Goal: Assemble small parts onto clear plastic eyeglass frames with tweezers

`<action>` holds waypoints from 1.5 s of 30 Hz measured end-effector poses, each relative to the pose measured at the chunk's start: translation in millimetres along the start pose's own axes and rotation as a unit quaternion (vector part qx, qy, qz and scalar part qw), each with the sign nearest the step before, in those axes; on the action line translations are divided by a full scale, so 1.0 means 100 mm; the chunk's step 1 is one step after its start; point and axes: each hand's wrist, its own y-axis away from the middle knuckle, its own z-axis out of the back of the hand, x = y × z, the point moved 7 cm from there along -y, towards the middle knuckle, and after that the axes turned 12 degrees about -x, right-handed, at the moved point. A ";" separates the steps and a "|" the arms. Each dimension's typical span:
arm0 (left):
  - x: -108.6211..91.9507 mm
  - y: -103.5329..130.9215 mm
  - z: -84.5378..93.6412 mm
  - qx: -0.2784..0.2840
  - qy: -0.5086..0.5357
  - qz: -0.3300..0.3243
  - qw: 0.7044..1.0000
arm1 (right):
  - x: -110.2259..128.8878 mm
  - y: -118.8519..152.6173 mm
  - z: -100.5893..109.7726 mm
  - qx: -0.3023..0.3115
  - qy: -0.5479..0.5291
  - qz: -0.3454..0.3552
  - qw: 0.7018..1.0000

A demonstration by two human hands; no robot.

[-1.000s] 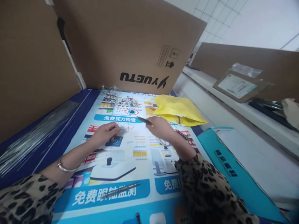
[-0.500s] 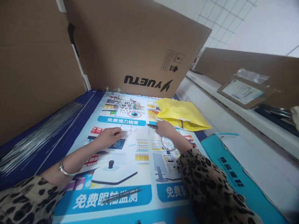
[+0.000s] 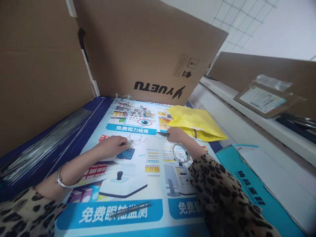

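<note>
My left hand (image 3: 118, 144) is closed above the printed sheet (image 3: 153, 177), its fingertips at a thin wire piece (image 3: 138, 137) with small loops; how firmly it holds the wire cannot be made out. My right hand (image 3: 174, 134) is wrapped round dark pliers (image 3: 163, 134), whose tips point left towards the wire. A round clear dish (image 3: 181, 153) with small shiny bits lies by my right wrist. Tangled wire pieces (image 3: 143, 112) lie on the sheet beyond my hands. The yellow bag (image 3: 197, 121) is right behind my right hand.
Tall cardboard (image 3: 148, 49) stands behind and at the left. A bundle of thin wires (image 3: 49, 141) lies on the blue surface at the left. Dark thin sticks (image 3: 130, 210) lie near the front. At the right are a teal card (image 3: 249, 184) and a labelled packet (image 3: 263, 98).
The whole view has shifted slightly, with things appearing a little further right. My left hand is slightly further from the pliers. Both hands remain closed.
</note>
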 end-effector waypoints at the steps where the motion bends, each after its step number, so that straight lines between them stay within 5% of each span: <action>1: 0.00 0.00 0.01 0.004 -0.002 0.000 1.000 | 0.00 -0.01 0.01 -0.001 -0.004 0.001 1.000; 13: 0.05 -0.01 0.09 -0.002 -0.017 0.013 1.000 | 0.16 -0.23 -0.02 0.006 -0.013 -0.060 0.998; 21: 0.04 -0.05 0.16 -0.052 -0.037 -0.004 0.998 | 0.28 -0.24 0.05 -0.002 -0.032 -0.071 0.997; 25: -0.06 -0.03 0.18 -0.081 0.040 0.001 0.996 | 0.41 -0.21 0.20 -0.028 -0.059 -0.069 0.995; 29: -0.16 0.03 0.14 -0.053 0.245 0.087 0.964 | 0.78 -0.18 0.45 -0.091 -0.135 -0.023 0.986; 32: -0.23 0.09 0.10 -0.019 0.449 0.155 0.879 | 1.08 -0.07 0.69 -0.224 -0.390 0.029 0.893; 34: -0.29 0.11 0.05 0.012 0.536 0.174 0.826 | 1.20 0.00 0.69 -0.245 -0.514 0.048 0.820; 37: -0.27 0.10 0.01 0.002 0.597 0.183 0.781 | 1.25 0.07 0.57 -0.257 -0.588 0.041 0.766; 40: -0.17 0.06 0.02 -0.048 0.565 0.182 0.803 | 1.24 0.11 0.47 -0.256 -0.608 0.042 0.750; 45: -0.04 0.02 0.29 -0.174 0.271 0.106 0.941 | 1.14 0.09 0.38 -0.245 -0.610 0.030 0.753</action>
